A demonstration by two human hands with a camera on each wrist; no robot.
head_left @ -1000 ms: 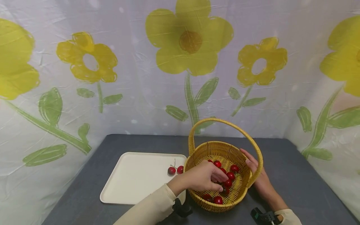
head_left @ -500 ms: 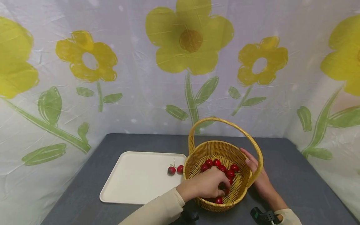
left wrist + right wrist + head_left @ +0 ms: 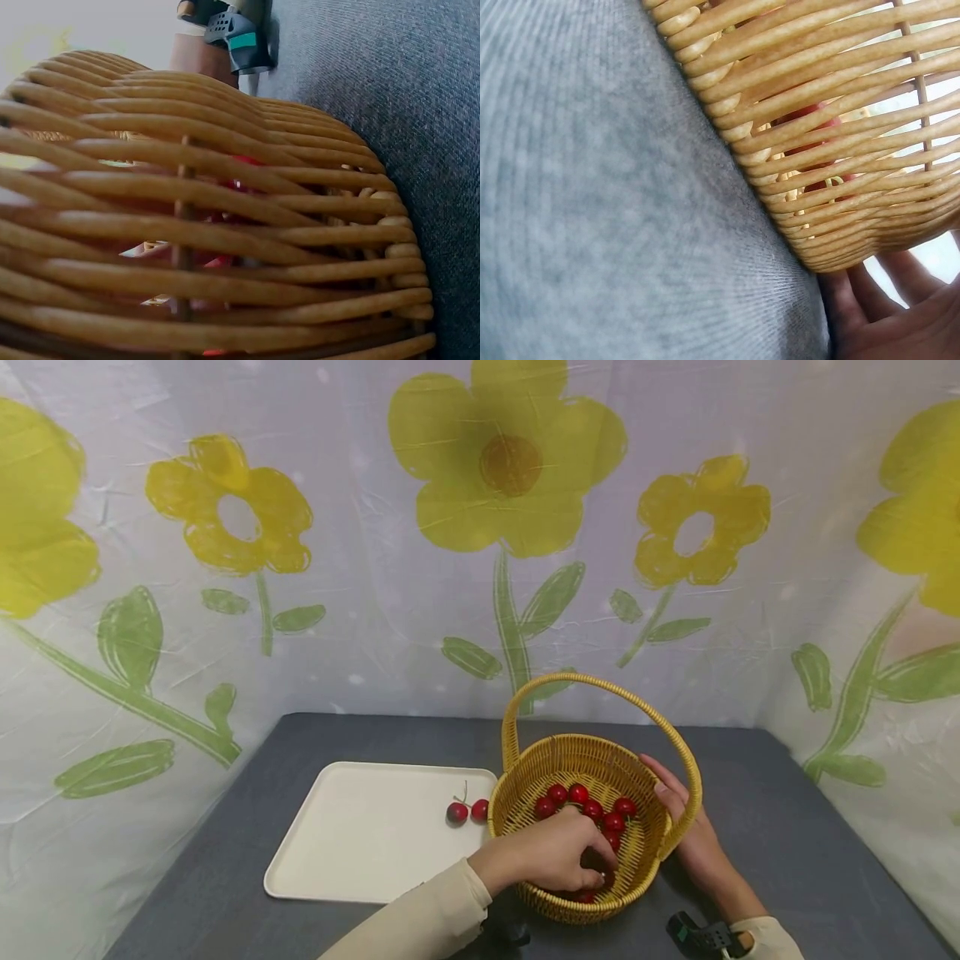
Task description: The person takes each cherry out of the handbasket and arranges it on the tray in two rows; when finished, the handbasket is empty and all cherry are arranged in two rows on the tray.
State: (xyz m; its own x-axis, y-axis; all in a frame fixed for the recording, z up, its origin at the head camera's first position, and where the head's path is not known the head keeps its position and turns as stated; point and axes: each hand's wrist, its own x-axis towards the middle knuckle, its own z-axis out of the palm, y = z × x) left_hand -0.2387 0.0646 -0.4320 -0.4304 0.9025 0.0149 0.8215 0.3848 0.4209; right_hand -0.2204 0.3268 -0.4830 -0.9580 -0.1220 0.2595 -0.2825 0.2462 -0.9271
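Note:
A yellow wicker basket (image 3: 517,777) with a tall arched handle stands on the dark table, several red cherries (image 3: 578,793) lying in its bottom. My left hand (image 3: 551,852) reaches in over the near left side, thumb and fingers curled about a dark red cherry (image 3: 606,880) near the front wall. Part of that cherry is hidden by the fingers. On the basket's right side my right hand (image 3: 686,822) rests with extended fingers against the outer wall, fingertips right at the rim; the right wrist view shows these fingers (image 3: 874,292) flat along the weave.
A cream tray (image 3: 360,835) lies left of the basket, with two stemmed cherries (image 3: 457,813) at its right side, close to the basket's rim. Behind the table (image 3: 750,777) hangs a flower-printed curtain (image 3: 360,635).
My left hand has dipped lower into the basket and its fingers have closed about a cherry near the front. The right hand and the basket stay in place.

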